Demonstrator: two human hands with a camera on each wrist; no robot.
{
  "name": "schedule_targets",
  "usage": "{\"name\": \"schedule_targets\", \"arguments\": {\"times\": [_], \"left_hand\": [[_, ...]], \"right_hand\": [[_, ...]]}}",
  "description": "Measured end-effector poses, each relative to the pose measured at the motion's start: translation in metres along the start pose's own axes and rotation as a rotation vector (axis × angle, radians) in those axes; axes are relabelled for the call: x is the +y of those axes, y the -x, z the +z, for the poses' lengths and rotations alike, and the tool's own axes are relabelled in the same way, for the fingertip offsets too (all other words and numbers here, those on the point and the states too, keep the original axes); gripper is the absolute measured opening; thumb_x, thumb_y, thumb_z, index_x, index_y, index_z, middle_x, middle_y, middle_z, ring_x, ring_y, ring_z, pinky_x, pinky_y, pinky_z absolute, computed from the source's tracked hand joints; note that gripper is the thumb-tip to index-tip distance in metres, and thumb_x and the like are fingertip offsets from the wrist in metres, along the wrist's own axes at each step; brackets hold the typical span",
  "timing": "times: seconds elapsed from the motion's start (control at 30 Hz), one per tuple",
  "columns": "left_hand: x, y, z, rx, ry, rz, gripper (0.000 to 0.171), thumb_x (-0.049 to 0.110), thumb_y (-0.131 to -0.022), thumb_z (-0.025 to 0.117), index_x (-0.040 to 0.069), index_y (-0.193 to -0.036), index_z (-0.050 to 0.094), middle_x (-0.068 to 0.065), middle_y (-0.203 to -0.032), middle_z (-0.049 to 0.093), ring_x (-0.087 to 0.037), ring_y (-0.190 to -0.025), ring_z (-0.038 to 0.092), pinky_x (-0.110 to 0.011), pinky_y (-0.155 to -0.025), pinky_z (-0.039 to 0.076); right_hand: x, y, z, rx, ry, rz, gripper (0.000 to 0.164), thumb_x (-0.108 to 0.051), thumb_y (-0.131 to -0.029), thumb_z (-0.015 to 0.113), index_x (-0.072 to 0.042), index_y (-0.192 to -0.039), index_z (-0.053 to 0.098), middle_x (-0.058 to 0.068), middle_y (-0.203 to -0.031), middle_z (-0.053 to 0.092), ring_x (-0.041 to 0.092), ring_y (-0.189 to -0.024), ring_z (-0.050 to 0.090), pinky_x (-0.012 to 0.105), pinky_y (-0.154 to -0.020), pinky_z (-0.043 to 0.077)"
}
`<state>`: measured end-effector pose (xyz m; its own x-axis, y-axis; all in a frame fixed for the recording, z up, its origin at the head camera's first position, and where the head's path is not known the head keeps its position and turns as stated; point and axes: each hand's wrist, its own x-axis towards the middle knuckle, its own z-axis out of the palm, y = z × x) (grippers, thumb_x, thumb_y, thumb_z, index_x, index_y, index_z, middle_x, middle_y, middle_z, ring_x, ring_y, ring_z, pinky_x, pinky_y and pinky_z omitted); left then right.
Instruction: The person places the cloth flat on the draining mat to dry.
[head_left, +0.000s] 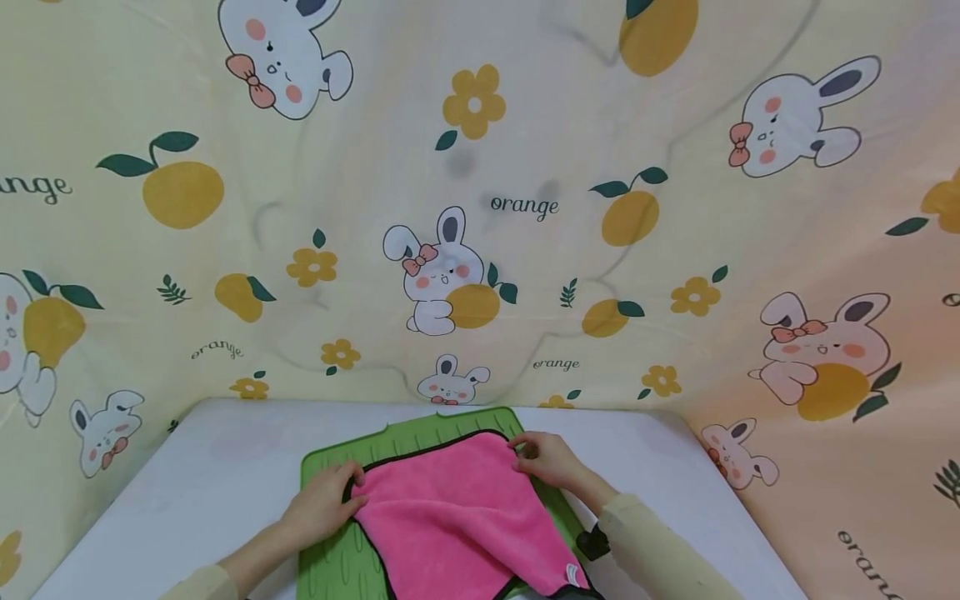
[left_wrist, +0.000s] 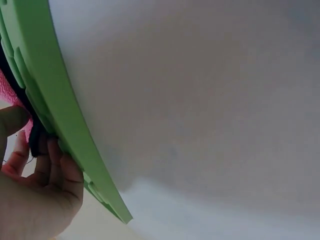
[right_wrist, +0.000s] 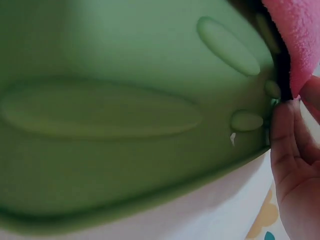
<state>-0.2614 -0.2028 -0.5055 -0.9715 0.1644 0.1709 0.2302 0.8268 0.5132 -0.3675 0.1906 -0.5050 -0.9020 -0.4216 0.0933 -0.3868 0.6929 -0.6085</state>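
A pink cloth (head_left: pixel 450 508) with a black border and a small white tag lies spread over a green ridged board (head_left: pixel 330 558), with a soft fold across its middle. My left hand (head_left: pixel 322 502) pinches its far left corner between thumb and fingers. In the left wrist view, the fingers of that left hand (left_wrist: pixel 45 185) are right at the board's raised edge (left_wrist: pixel 75 120). At the far right corner, my right hand (head_left: pixel 551 461) pinches the black border. The right wrist view shows the right hand (right_wrist: pixel 295 150) with thumb and fingers on the pink cloth (right_wrist: pixel 300 45).
The white table (head_left: pixel 187 483) extends on both sides of the board. Behind it hangs a backdrop (head_left: pixel 525 275) printed with rabbits and oranges. A small black object (head_left: pixel 592 543) shows by the right sleeve (head_left: pixel 660 550).
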Motion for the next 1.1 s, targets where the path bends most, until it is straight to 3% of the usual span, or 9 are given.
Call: {"name": "schedule_targets", "arguments": {"times": [0.27,0.5,0.8,0.97,1.1], "left_hand": [[-0.002,0.002,-0.003,-0.003,0.119,0.032,0.019,0.006,-0.091,0.079,0.015,-0.096,0.063,0.004,-0.093,0.063,-0.014,-0.092,0.06,-0.04,-0.08,0.054],[-0.009,-0.006,-0.013,0.004,0.239,0.055,0.015,0.001,-0.094,0.075,0.01,-0.1,0.064,0.002,-0.093,0.062,-0.009,-0.076,0.053,-0.026,-0.067,0.049],[-0.015,-0.021,-0.026,0.079,0.163,0.122,0.014,-0.002,-0.095,0.072,0.01,-0.101,0.067,-0.001,-0.097,0.062,-0.013,-0.084,0.055,-0.029,-0.072,0.052],[-0.021,-0.032,-0.029,0.119,0.1,0.155,0.012,-0.003,-0.095,0.07,0.007,-0.102,0.07,-0.004,-0.098,0.065,-0.02,-0.092,0.063,-0.039,-0.08,0.056],[-0.02,-0.035,-0.029,0.112,0.085,0.134,0.012,-0.004,-0.095,0.069,0.003,-0.105,0.072,-0.007,-0.1,0.066,-0.028,-0.1,0.067,-0.048,-0.088,0.057]], "right_hand": [[-0.003,0.001,0.001,0.017,-0.014,-0.058,0.021,-0.008,-0.095,0.073,-0.009,-0.115,0.075,-0.002,-0.089,0.07,0.012,-0.081,0.064,0.029,-0.07,0.053],[-0.009,-0.005,0.0,0.12,-0.024,-0.059,0.025,-0.003,-0.096,0.071,-0.009,-0.119,0.075,0.003,-0.095,0.067,0.014,-0.08,0.063,0.029,-0.069,0.052],[-0.015,-0.012,-0.001,0.095,-0.071,0.078,0.03,-0.003,-0.094,0.073,-0.008,-0.123,0.074,0.013,-0.113,0.074,0.027,-0.098,0.073,0.039,-0.078,0.06],[-0.021,-0.017,0.001,0.1,-0.162,0.172,0.027,-0.004,-0.096,0.07,-0.008,-0.122,0.075,0.013,-0.118,0.074,0.028,-0.109,0.07,0.041,-0.087,0.058],[-0.028,-0.017,0.0,0.084,-0.223,0.247,0.024,-0.002,-0.094,0.071,-0.005,-0.117,0.076,0.012,-0.112,0.074,0.02,-0.096,0.069,0.033,-0.077,0.056]]}}
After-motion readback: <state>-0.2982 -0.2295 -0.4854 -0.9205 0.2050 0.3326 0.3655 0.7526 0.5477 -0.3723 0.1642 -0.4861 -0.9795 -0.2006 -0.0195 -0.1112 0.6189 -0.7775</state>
